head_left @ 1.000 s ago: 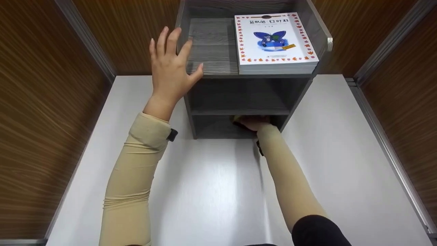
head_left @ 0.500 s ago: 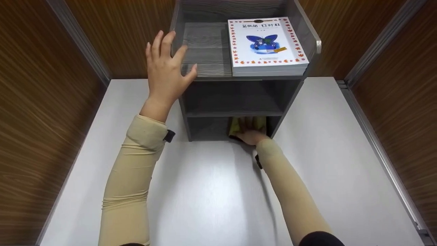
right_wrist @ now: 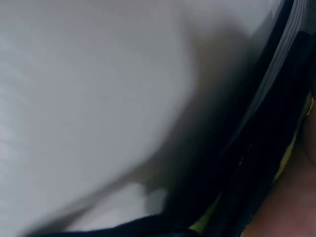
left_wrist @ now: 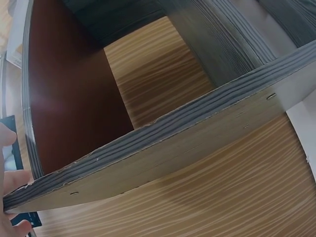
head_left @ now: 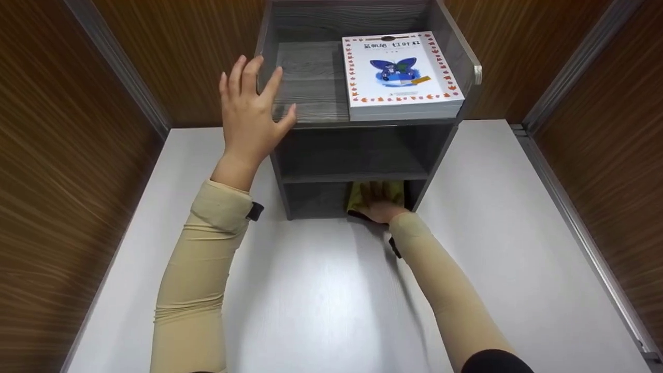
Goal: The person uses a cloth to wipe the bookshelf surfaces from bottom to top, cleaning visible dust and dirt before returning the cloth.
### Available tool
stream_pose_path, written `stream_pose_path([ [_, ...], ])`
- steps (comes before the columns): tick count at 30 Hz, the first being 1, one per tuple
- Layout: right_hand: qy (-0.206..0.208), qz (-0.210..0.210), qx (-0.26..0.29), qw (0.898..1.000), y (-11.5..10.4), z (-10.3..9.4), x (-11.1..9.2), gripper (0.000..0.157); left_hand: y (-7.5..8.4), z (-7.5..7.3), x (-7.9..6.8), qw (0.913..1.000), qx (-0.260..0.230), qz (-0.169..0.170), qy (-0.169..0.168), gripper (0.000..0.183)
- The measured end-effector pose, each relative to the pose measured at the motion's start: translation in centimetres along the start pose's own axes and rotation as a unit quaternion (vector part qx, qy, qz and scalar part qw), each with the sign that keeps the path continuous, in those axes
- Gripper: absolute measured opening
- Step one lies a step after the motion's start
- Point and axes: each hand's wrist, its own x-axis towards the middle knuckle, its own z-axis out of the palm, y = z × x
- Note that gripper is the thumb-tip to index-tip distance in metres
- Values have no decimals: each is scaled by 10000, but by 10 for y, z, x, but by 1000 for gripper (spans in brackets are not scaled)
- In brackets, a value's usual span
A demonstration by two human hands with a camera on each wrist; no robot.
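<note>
My left hand [head_left: 251,114] has its fingers spread at the left side panel [head_left: 263,39] of a grey wood-grain shelf unit [head_left: 357,176]. In the left wrist view fingertips [left_wrist: 17,180] show on both sides of the panel's edge. Low down, my right hand [head_left: 382,208] lies with extended fingers on a yellow cloth [head_left: 357,196] with a dark edge, inside the bottom compartment. The upper shelf partly covers the fingertips. Close up in the right wrist view, the cloth's dark edge [right_wrist: 266,128] runs beside the hand over the white surface.
A stack of books [head_left: 406,111] with a butterfly cover lies on the right of the top shelf. The unit stands on a white table [head_left: 321,300]. Wood-grain walls [head_left: 595,103] with metal strips enclose it on the left, right and back.
My right hand has drawn back with the yellow cloth towards the front of the bottom compartment, mostly in the first half second. The left hand stays at the side panel; the head view has shifted slightly.
</note>
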Motion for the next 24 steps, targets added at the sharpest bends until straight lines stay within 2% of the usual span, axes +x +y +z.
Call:
stream_pose_path([
  [9, 19, 193, 76, 9998, 3, -12, 24, 80, 1, 2, 1, 9998, 105, 117, 150, 63],
  [12, 183, 604, 613, 9961, 3, -16, 31, 91, 1, 3, 0, 9997, 108, 142, 148, 62],
  [17, 410, 1115, 1611, 9798, 0, -22, 37, 116, 0, 3, -2, 9998, 157, 111, 82, 60],
  [23, 309, 1364, 1965, 9705, 1, -20, 43, 122, -2, 5, 0, 9997, 213, 94, 50, 59],
  [24, 291, 1301, 1912, 9725, 1, -19, 45, 121, -3, 5, 0, 9997, 226, 87, 51, 59],
])
